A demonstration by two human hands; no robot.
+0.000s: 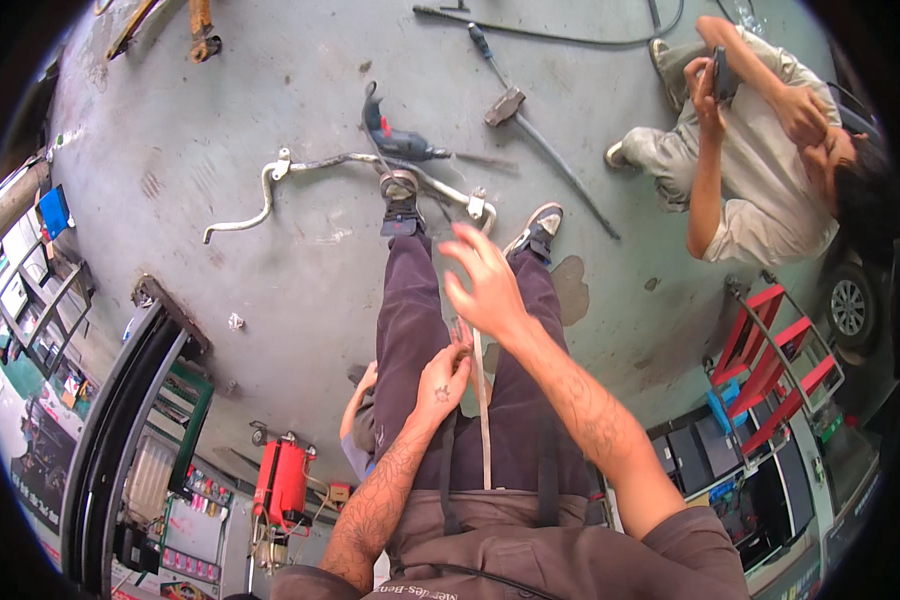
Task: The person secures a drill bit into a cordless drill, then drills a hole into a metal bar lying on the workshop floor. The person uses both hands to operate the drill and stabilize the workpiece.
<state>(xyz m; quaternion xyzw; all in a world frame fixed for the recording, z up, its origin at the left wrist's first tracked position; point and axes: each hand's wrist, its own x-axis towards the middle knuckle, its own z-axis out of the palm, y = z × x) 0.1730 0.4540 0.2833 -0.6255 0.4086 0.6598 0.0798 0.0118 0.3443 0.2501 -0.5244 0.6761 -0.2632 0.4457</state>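
Observation:
In front of my waist, my left hand (442, 385) has its fingers drawn together. Whatever may be in them is too small to make out. Just above it, my right hand (487, 285) hangs in the air with its fingers apart and nothing visible in them. A pale strap (484, 415) runs down between my legs, below the hands. At my feet, a curved metal bar (345, 160) with brackets lies on the floor. A dark power drill (400, 145) with a long bit lies across that bar, beside my left shoe (400, 200).
A sledgehammer (560, 165) lies on the grey floor ahead. At the right, another person (760, 150) crouches, holding a phone (720, 75). A red stand (760, 365) and a wheel (850, 305) are nearby. To the left stand a black post (120, 440) and a red machine (282, 480).

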